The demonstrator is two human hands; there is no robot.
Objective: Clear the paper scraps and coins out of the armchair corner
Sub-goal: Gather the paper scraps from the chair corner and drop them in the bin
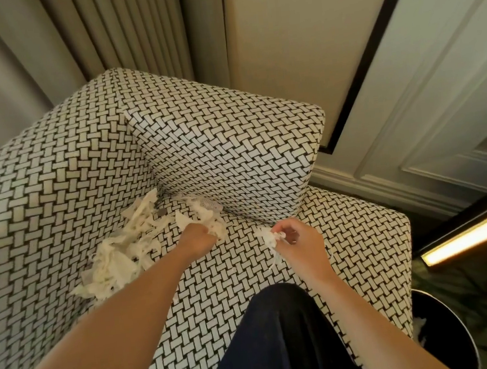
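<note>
1. Pleated curtains [136, 30] hung behind the seat, with a pale panelled wall [435, 74] to the right and a glowing light strip [466, 233] lower down.
2. An armchair [232, 143] covered in black-and-white basket-weave cloth filled most of the view.
3. White paper scraps [117, 257], torn into thin, crumpled, ragged strips, lay heaped on the seat where it met the chair's inner wall and trailed up into the corner.
4. A small grey piece [161, 212] sat among the strips near the corner; whether it was a coin could not be told.
5. The left hand [199, 237] was clenched on a bunch of strips just below the corner, knuckles up.
6. The right hand [299, 244] hovered just above the seat, near the left one, pinching a small white tuft [272, 238] of paper between thumb and fingertips, with loose ends dangling.
7. A knee in dark cloth [283, 345] pressed on the seat's front edge.
8. A dark round bin [444, 337] stood beside the chair at lower right, with a bit of white showing inside.
</note>
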